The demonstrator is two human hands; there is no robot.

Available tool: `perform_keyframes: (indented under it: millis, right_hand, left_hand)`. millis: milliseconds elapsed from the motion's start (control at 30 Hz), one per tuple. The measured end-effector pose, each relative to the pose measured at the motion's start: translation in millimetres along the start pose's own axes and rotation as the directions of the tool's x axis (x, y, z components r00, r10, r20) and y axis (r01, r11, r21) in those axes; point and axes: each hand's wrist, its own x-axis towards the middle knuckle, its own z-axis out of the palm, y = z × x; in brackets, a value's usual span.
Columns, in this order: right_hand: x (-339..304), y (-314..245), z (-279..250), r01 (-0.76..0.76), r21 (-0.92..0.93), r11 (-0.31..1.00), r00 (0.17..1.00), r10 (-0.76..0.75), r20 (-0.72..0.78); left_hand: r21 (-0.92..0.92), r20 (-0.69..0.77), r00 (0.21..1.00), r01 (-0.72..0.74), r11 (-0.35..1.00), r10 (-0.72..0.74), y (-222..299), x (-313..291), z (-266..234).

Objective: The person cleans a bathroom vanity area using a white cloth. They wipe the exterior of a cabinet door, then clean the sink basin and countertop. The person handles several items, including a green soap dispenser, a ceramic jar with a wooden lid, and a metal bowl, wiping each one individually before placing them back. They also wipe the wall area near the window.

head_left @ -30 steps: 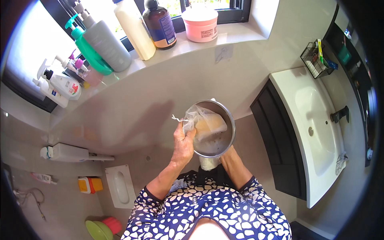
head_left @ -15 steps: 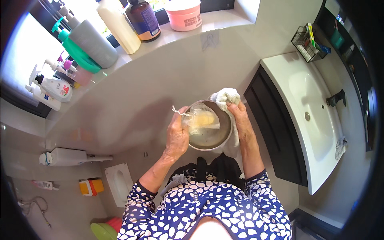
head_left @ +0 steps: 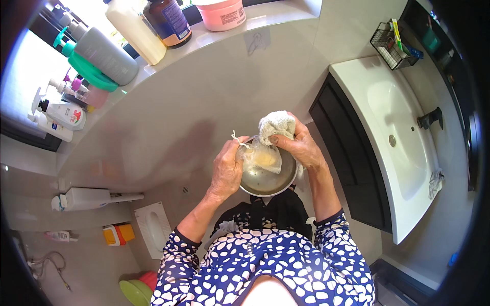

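My left hand [head_left: 226, 169] is closed on the left rim of a round metal basin [head_left: 266, 184], with the gathered neck of a small see-through drawstring pouch [head_left: 263, 158] by its fingers. A yellowish lump, like a bar of soap, shows inside the pouch, and its white cord sticks up beside my left thumb. At the basin's far right rim my right hand [head_left: 305, 149] is closed around a bunched white towel [head_left: 277, 125], thumb on top. Part of the towel hangs down behind the basin's right side. Small dark specks show on the basin's bottom.
To the right stands a white washbasin [head_left: 395, 112] over a dark cabinet [head_left: 352, 158], with a wire basket [head_left: 390, 46] at its far corner. Bottles and a pink tub [head_left: 220, 14] line the window ledge. A squat toilet [head_left: 153, 229] lies on the floor at the left.
My right hand has lifted and drawn inward, bringing the bunched towel over the basin's far rim. The basin has tilted and sunk slightly toward me. The pouch's cord now points upward.
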Motion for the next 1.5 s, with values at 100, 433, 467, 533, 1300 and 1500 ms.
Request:
perform_keyframes:
  millis: [100, 433, 467, 533, 1300, 1500]
  right_hand:
    - [-9, 12, -2, 0.045, 0.067, 0.997, 0.992, -0.036, -0.121]
    - [-31, 65, 7, 0.254, 0.058, 0.965, 0.776, -0.167, -0.608]
    - [-29, 63, 6, 0.256, 0.019, 0.966, 0.771, -0.193, -0.607]
    - [-24, 58, -3, 0.224, -0.081, 0.971, 0.783, -0.229, -0.578]
    - [49, 3, -15, 0.214, -0.253, 0.944, 0.971, -0.177, 0.160]
    - [46, 19, -4, 0.168, 0.069, 0.983, 0.986, -0.169, -0.001]
  left_hand:
    - [0.020, -0.060, 0.998, 0.012, 1.000, -0.011, -11, 0, 12]
    - [-0.043, -0.229, 0.957, 0.175, 0.984, -0.180, -30, 9, 48]
    - [-0.041, -0.232, 0.952, 0.195, 0.980, -0.199, -30, 7, 51]
    - [-0.259, -0.174, 0.959, 0.174, 0.950, -0.223, -33, 1, 58]
    - [-0.501, 0.398, 0.839, 0.538, 0.678, -0.371, -28, 45, 5]
    - [-0.755, 0.345, 0.785, 0.558, 0.345, -0.515, -39, 31, 12]
